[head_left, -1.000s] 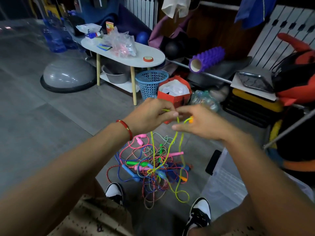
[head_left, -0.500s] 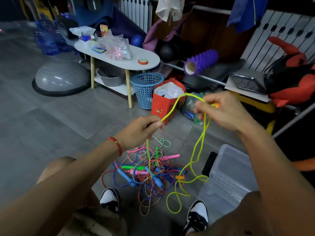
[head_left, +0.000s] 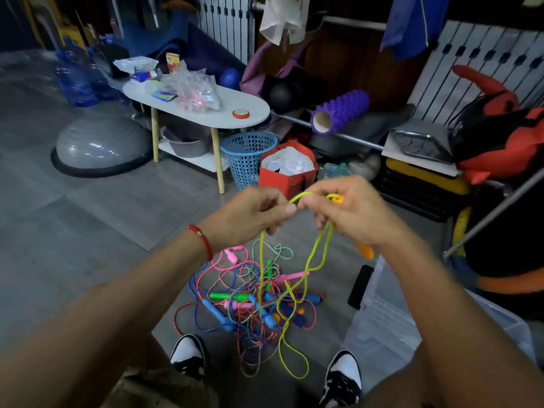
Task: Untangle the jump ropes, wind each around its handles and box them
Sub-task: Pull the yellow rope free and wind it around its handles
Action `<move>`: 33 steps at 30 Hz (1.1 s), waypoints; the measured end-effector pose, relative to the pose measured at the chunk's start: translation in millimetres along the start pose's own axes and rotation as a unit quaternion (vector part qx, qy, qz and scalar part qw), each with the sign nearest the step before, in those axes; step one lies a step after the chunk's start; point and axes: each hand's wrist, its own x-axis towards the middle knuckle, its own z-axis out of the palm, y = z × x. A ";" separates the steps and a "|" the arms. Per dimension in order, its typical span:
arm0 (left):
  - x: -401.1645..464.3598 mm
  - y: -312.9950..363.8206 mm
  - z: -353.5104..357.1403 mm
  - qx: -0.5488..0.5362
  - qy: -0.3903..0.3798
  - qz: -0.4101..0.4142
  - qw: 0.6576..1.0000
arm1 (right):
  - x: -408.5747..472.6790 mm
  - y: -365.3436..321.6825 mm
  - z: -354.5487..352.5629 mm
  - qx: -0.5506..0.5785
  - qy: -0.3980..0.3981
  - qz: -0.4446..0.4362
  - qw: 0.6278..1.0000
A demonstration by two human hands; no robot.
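Observation:
A tangle of jump ropes (head_left: 250, 301) in pink, blue, green and red lies on the floor between my shoes. A yellow-green rope (head_left: 312, 260) rises out of it to both hands. My left hand (head_left: 250, 213) pinches this rope between thumb and fingers. My right hand (head_left: 350, 213) grips the rope's orange handle (head_left: 365, 251), whose ends show above and below my fist, with rope looped over it. The two hands almost touch. A clear plastic box (head_left: 391, 322) stands on the floor at the right.
Beyond the hands stand a red box (head_left: 288, 175), a blue mesh basket (head_left: 247, 157) and a white oval table (head_left: 206, 113). A grey half-ball (head_left: 100, 145) sits at the left. A black phone (head_left: 359, 287) lies beside the clear box. Clutter fills the back and right.
My right hand has come back down and left from its raised, spread position to meet the left hand. The yellow-green rope's loops now hang closer to the pile.

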 end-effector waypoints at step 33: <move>-18.6 -51.9 16.9 0.198 -0.038 -0.039 0.979 | 9.1 20.1 -16.7 -0.272 -0.030 0.087 0.958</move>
